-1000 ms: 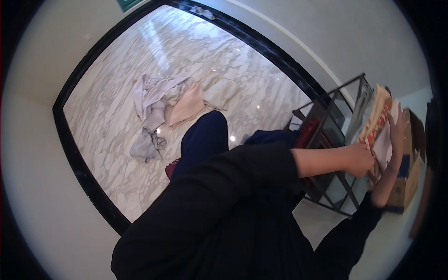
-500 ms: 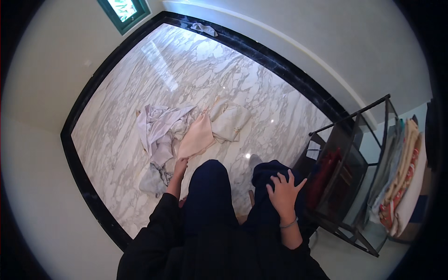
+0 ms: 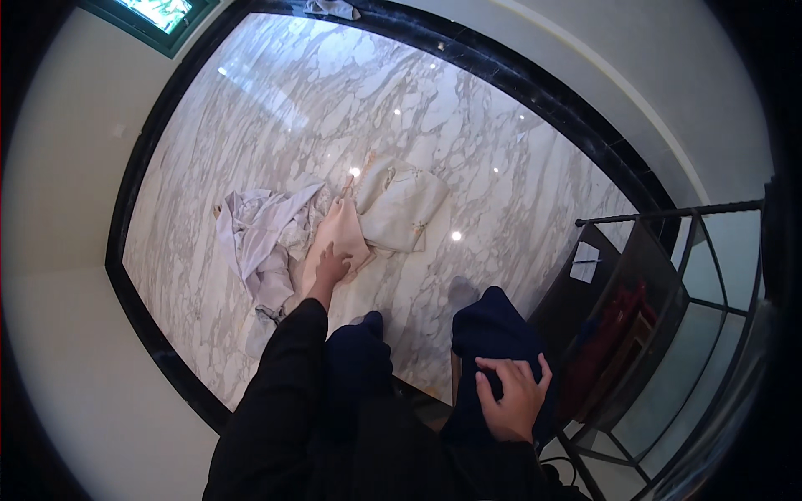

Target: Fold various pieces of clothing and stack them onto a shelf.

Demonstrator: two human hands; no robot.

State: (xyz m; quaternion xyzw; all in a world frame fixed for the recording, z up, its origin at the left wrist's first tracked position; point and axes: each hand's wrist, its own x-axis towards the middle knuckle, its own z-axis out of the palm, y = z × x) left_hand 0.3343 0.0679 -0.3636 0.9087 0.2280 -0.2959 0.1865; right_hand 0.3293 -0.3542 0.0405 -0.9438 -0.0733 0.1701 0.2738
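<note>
My left hand (image 3: 332, 264) reaches down to the floor and lies on a folded peach cloth (image 3: 337, 220), its fingers spread over the lower part. Left of that cloth is a crumpled heap of pale lavender-white fabric (image 3: 257, 227). On the other side a folded cream garment (image 3: 403, 204) lies flat, with small golden-brown marks on it. My right hand (image 3: 511, 399) rests on my right thigh in dark blue trousers, fingers apart and holding nothing.
A dark metal rack (image 3: 668, 219) stands close on my right, with red fabric (image 3: 614, 334) inside. A grey cloth (image 3: 332, 9) lies by the far black skirting. The floor (image 3: 468, 150) is glossy marble, and a green-framed window (image 3: 167, 37) is at the far left.
My left hand has moved from the peach cloth's near corner farther onto it, and its fingers have spread. My right hand has shifted back along the thigh. The view has tilted.
</note>
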